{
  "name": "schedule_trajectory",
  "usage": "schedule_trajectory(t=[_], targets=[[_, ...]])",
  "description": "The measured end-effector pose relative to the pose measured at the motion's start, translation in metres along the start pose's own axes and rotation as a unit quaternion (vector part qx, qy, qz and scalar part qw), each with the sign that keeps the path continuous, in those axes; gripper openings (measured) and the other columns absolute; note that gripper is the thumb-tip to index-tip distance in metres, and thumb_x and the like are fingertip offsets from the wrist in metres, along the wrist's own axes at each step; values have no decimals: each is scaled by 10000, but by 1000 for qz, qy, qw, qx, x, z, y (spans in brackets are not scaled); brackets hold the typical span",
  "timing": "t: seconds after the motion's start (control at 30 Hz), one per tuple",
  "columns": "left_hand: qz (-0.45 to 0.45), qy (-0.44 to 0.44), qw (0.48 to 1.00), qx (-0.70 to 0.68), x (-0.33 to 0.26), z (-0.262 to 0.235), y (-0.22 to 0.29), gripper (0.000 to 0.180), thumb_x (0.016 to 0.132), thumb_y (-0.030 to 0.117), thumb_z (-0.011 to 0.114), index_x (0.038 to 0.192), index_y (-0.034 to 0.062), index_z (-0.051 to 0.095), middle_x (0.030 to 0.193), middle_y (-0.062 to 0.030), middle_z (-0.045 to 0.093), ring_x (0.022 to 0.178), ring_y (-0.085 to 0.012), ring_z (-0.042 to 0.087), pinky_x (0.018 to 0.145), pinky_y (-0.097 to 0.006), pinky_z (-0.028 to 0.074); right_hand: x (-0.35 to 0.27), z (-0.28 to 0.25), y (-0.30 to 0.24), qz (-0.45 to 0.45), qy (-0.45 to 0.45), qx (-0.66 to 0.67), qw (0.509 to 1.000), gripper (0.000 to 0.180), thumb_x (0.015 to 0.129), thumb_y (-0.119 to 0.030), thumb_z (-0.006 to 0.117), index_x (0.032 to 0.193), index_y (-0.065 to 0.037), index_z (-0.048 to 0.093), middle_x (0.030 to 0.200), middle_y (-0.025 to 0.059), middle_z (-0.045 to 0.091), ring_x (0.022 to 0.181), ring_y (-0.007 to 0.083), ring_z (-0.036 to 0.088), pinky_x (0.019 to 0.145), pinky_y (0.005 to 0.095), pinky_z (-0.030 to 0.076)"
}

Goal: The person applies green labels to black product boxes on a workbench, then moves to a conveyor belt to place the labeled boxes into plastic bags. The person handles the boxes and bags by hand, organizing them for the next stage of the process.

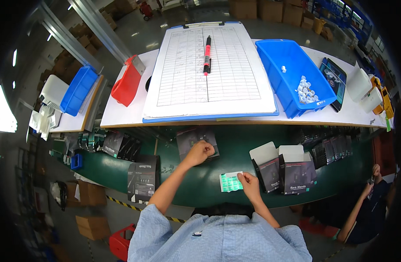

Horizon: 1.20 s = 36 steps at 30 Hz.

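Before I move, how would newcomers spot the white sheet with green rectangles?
Find the dark green tabletop under the white shelf. Toward its near edge, the person's bare right hand holds the small flat sheet. Rows of bright green rectangles set it apart from the dark printed cardboard boxes nearby.

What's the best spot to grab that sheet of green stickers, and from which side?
Probably the left edge of the sheet, pinched lightly, coming from the left. The sheet looks thin and flat, and that edge is free, while the right hand already pinches it at the right. The left hand is on the free side.
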<state>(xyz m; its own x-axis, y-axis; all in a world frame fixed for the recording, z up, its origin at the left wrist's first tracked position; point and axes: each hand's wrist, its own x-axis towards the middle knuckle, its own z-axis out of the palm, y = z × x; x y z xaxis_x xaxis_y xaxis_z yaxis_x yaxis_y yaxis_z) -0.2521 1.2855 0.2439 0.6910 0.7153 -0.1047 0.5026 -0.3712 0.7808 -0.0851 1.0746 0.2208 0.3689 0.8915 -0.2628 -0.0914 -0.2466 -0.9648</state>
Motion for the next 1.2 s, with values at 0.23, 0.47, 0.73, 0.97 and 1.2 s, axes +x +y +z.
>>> schedule_trajectory(t=[0.23,0.47,0.73,0.97,1.2], targets=[[-36,-119,992,-9,32,-2,-29,84,717,64,630,780,28,673,760,-104,675,732,-190,651,679,-300,508,-5,-11,23,49,21,57,997,200,884,-157,563,877,32,630,729,-7,602,662,30,512,594,188,394],[-35,-126,991,22,31,-3,-21,93,695,82,638,764,34,678,764,-109,672,724,-196,647,663,-308,501,-7,-11,26,67,19,75,995,217,880,-170,570,899,37,634,740,5,613,667,36,521,599,189,399],[-28,-111,992,61,31,1,-25,91,704,101,656,767,39,681,767,-115,669,741,-217,646,673,-320,497,-6,-9,26,73,11,75,994,218,878,-174,573,898,33,640,737,5,613,662,37,519,597,188,400],[-50,-115,989,76,32,0,-17,105,711,131,668,781,54,689,783,-106,673,767,-217,647,702,-329,494,-6,-11,28,79,5,68,994,214,880,-173,571,896,30,639,743,1,614,666,36,519,607,189,402],[-56,-116,988,81,33,2,-22,97,710,143,673,775,74,696,787,-100,674,780,-218,646,717,-335,490,-5,-11,30,82,5,66,994,212,882,-175,572,896,26,635,753,0,617,677,35,524,614,190,404]])
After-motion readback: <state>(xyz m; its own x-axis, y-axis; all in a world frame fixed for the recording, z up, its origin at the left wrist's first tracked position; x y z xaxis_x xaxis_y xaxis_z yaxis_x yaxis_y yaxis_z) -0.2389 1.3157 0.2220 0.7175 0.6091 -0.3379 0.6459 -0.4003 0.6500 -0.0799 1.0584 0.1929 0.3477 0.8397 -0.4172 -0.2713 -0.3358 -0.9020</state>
